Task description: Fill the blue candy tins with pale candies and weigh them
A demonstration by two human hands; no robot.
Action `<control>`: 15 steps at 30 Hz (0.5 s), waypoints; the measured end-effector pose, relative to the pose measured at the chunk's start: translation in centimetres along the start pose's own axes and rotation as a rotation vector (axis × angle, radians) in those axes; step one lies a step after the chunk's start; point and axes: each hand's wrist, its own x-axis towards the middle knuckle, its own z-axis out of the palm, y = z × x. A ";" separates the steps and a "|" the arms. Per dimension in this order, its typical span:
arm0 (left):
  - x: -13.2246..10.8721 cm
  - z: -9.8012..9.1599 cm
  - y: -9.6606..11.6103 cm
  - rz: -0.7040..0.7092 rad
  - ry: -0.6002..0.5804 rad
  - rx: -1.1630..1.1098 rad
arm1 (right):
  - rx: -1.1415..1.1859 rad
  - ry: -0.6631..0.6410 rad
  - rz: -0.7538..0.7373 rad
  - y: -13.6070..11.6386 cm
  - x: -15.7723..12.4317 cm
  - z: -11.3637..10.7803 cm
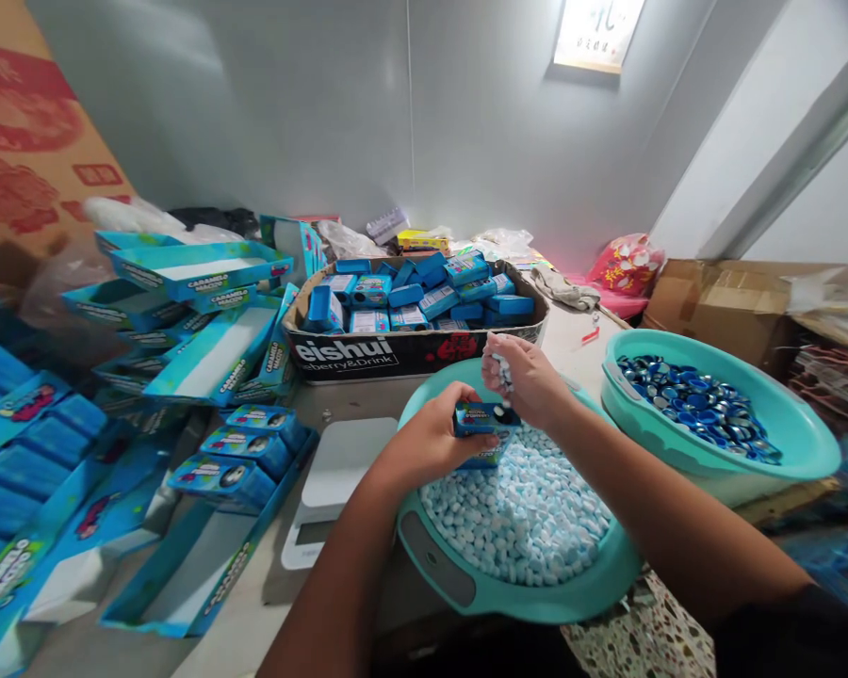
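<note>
My left hand (442, 428) is closed around a small blue candy box (481, 421), held over a teal basin (523, 607). A round dark opening shows in the top of the box at its right end. Just above that opening, my right hand (527, 377) is closed on several small white and pale blue candies (500, 369). Many more loose candies (523, 527) of the same kind fill the basin below both hands.
A white scale (346, 471) stands left of the basin. Behind is a black carton (410, 358) of blue boxes. Blue display trays (212, 348) pile up at left, some with boxes (230, 476). A second teal basin (806, 443) at right holds blue round caps (699, 405).
</note>
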 end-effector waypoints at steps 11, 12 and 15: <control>0.1 0.1 -0.2 -0.029 0.047 0.004 | 0.014 0.026 0.016 -0.4 -0.4 0.4; 0.1 0.1 -0.2 -0.024 0.054 0.003 | 0.014 0.024 0.024 -0.3 -0.4 0.4; 0.1 0.2 -0.3 -0.012 0.060 -0.017 | 0.022 0.007 0.042 -0.1 -0.3 0.1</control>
